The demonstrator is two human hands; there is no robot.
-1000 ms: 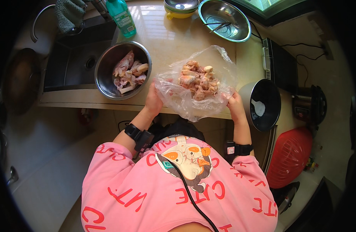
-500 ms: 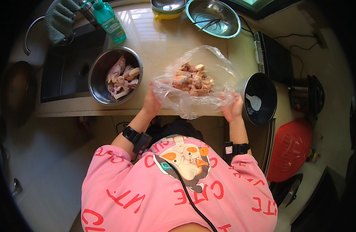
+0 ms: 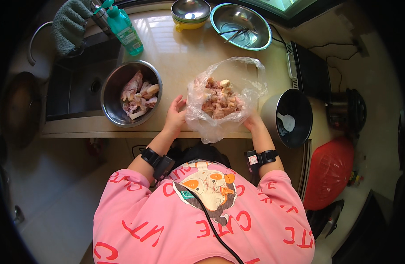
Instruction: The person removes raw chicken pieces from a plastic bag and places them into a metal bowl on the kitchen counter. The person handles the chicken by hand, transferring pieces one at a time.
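A clear plastic bag [image 3: 211, 127] lies on the counter in front of me, its mouth spread wide toward the far side. Inside are chopped pieces of raw meat with bone [image 3: 221, 102]. My left hand [image 3: 174, 115] is at the bag's left side with its fingers apart, close to the plastic and gripping none of it. Against the bag's right side rests my right hand [image 3: 254, 119]; the plastic hides its fingers. Left of my left hand stands a steel bowl [image 3: 106, 94] holding larger raw meat pieces [image 3: 140, 94].
A dark pot [image 3: 301, 105] with a white spoon [image 3: 287, 122] stands right of my right hand. At the back are a steel basin [image 3: 258, 38] with dark chopsticks, stacked bowls [image 3: 190, 13] and a green pump bottle [image 3: 124, 31]. A sink [image 3: 77, 81] lies left; the counter edge runs near my body.
The bag has been drawn in narrower. My left hand has let go of its rim and opened; my right hand has moved left, in against the bag's side.
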